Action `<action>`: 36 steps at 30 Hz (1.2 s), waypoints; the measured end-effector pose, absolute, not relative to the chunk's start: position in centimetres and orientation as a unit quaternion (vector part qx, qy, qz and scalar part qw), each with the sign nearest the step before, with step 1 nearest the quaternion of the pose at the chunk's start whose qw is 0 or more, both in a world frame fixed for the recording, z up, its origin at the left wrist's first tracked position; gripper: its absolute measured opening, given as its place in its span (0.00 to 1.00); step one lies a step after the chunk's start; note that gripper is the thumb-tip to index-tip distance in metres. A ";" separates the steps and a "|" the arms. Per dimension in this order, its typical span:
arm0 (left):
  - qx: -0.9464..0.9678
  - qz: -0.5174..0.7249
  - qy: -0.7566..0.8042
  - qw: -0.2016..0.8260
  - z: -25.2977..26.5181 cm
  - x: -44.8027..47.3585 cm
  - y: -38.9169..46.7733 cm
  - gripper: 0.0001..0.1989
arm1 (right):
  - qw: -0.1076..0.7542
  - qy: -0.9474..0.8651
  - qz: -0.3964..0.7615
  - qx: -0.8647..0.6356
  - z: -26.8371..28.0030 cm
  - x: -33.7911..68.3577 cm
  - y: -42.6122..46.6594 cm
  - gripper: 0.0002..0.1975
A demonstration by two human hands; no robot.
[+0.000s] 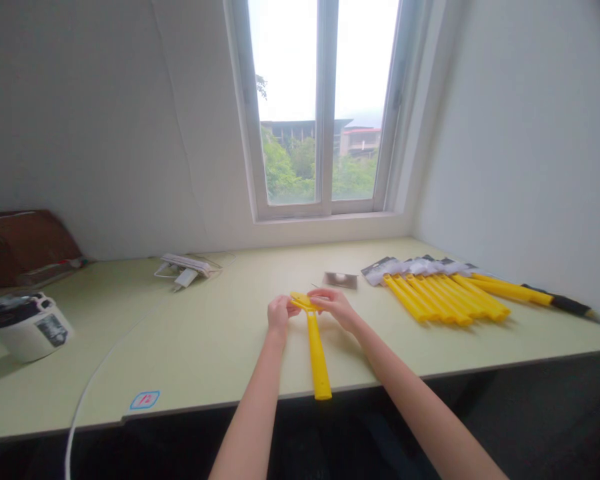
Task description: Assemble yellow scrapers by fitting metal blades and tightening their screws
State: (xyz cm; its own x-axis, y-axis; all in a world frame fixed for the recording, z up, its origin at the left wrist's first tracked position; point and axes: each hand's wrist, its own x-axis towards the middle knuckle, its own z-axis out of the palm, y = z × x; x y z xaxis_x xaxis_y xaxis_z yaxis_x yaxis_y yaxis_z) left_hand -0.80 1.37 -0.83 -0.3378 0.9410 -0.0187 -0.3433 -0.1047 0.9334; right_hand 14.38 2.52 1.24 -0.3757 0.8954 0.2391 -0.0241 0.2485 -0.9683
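Item in hand: one yellow plastic scraper (316,350), long-handled, lying on the desk (205,340) with its handle pointing toward the near edge, the butt end just overhanging it. The head end sits further in, lifted slightly between both hands, which keeps the working end up where the fingers can get at it while the desk carries the weight of the handle.

Left hand (279,313): fingers closed in a pinch on the left side of the scraper's head. Right hand (336,305): fingers closed on the right side of the head, thumb and forefinger close together; a thin dark sliver shows just above them, too small to identify.

Near the hands, toward the far edge: a small grey card or packet (341,280), flat, apart from the scraper.

Right half of the desk: a row of like yellow scrapers (445,297), laid side by side and touching, handles toward the near edge, heads on grey packaging (410,267); a batch set in order. Beyond them, by the right edge, one longer yellow tool with a black grip (545,297).

Left half: a white power strip with adapter (185,270) near the far edge, its cable (93,387) running off the near edge; a white round appliance (25,323) by the left edge; a brown bag (25,247) in the far left corner; a small blue-bordered sticker (145,400) at the near edge.
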 end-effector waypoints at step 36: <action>0.331 0.667 0.455 0.488 -1.0 -0.7 1.2 0.06 | 0.428 -0.623 0.568 -0.326 1.3 14.7 2.4 0.13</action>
State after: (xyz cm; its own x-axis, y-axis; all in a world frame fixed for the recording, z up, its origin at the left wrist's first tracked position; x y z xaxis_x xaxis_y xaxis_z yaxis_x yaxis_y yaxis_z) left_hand -0.72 1.16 -1.04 -0.3043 0.9526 -0.0038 -0.3507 -0.1083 0.9302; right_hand 14.70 2.38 1.34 -0.4221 0.8918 0.1626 -0.0808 0.1416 -0.9866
